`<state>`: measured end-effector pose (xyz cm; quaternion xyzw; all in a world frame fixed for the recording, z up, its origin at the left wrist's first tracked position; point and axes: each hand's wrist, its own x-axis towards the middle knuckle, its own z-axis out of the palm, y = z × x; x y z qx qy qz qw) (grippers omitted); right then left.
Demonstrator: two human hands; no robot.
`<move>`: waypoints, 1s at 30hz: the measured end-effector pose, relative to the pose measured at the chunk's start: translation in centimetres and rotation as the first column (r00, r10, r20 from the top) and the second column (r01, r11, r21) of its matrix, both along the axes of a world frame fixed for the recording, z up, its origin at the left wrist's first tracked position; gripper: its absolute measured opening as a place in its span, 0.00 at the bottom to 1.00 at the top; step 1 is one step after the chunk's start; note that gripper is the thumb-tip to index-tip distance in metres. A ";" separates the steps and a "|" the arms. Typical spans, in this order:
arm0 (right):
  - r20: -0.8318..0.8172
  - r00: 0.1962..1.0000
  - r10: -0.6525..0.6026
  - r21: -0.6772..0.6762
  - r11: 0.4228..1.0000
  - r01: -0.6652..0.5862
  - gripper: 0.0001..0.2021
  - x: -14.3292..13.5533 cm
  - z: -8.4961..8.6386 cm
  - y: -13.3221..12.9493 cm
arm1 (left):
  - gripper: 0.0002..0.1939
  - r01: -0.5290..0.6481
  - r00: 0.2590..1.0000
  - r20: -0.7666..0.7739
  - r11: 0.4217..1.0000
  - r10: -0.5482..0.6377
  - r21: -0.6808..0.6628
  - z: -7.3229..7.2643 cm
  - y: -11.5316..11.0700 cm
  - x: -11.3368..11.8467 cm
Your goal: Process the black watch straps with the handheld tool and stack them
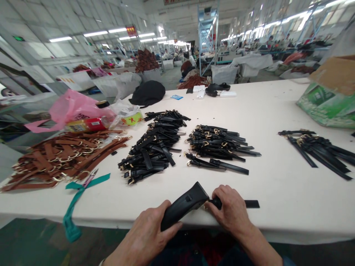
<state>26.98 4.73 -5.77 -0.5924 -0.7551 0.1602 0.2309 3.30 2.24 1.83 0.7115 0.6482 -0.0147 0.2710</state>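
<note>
My left hand (151,231) is wrapped round a black hair clipper (184,205), its head tilted up and to the right. Beside the clipper's head, my right hand (231,207) grips a black buckle strap (252,204) close to the table's front edge. The strap's flat end sticks out to the right of the hand, and its middle is hidden under the fingers. The clipper's head is touching or very near the strap's left end; I cannot tell which. Just beyond both hands lies a single pair of black straps (217,163) with gold buckles.
Black straps form a left pile (155,144), a middle pile (219,142) and a right pile (321,147). Brown straps (61,155) lie far left, with small scissors (90,178) on a teal ribbon (73,207). A pink bag (69,107), black cap (148,93) and green box (324,105) stand behind.
</note>
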 end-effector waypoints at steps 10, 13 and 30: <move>-0.296 0.924 0.243 -0.027 0.965 -0.262 0.17 3.6 0.2 -0.7 | 0.22 0.090 0.994 -0.066 0.996 -0.092 -0.023 0.8 -0.1 1.8; -0.304 0.924 0.231 0.004 0.970 -0.241 0.17 3.6 -0.1 -0.8 | 0.21 0.113 0.990 -0.076 0.992 -0.117 -0.060 1.4 0.0 2.0; -0.206 0.967 0.151 0.055 0.988 -0.143 0.13 2.0 0.3 -0.8 | 0.19 0.123 0.976 -0.170 0.988 -0.137 -0.092 2.6 0.8 3.2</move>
